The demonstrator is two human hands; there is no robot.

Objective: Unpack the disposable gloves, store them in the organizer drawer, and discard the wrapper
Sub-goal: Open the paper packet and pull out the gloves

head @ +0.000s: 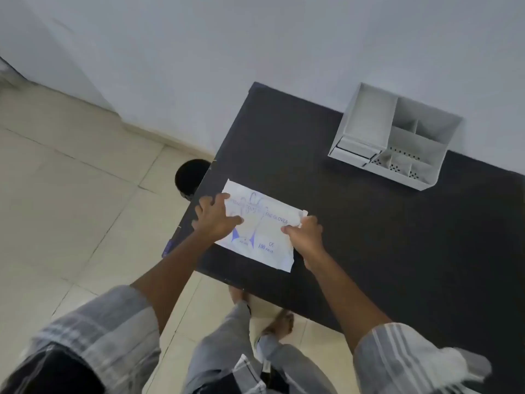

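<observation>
A flat white pack of disposable gloves with blue print lies on the dark table near its left front corner. My left hand presses down on the pack's left side with fingers spread. At the pack's right edge, my right hand pinches the wrapper near its upper right corner. A white desk organizer with several compartments and small drawers at its lower left stands at the table's back, against the wall.
A dark round bin stands on the tiled floor just left of the table's edge. A pale wall runs behind the table. My legs and feet are below the table's front edge.
</observation>
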